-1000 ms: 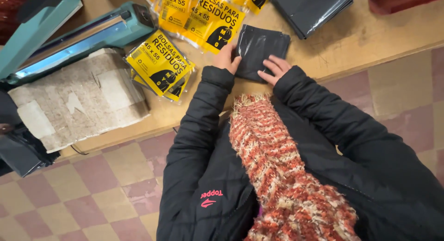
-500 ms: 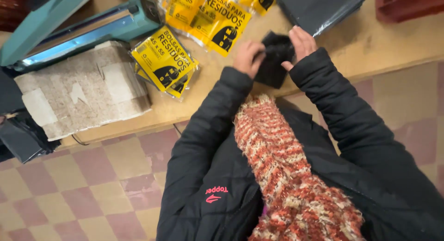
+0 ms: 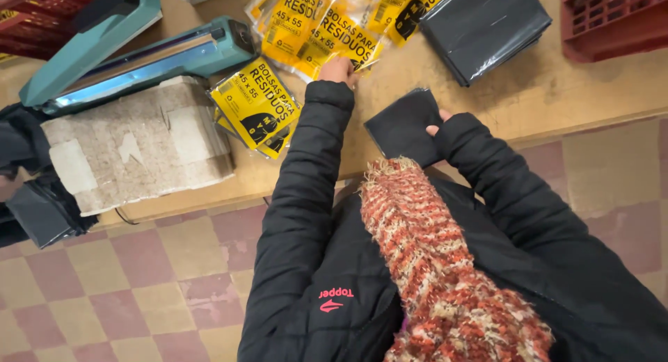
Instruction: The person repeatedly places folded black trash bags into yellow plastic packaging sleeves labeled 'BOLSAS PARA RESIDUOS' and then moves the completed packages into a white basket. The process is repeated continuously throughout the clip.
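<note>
My left hand [image 3: 338, 70] reaches the heap of yellow packets [image 3: 327, 29], fingers touching one, grip unclear, while my right hand [image 3: 437, 125] pins the folded black bag [image 3: 403, 124] on the desk [image 3: 543, 91]; I should take a single packet only.

A sealer [image 3: 139, 52] is set left on the table [image 3: 557, 91], packets [image 3: 313, 28] beside it, a bag stack [image 3: 487, 25] right of those, a crate [image 3: 612, 18] rightmost.

free: bare table [image 3: 557, 91] right | blocked: yellow packets [image 3: 313, 28], sealer [image 3: 139, 56], probably left
</note>
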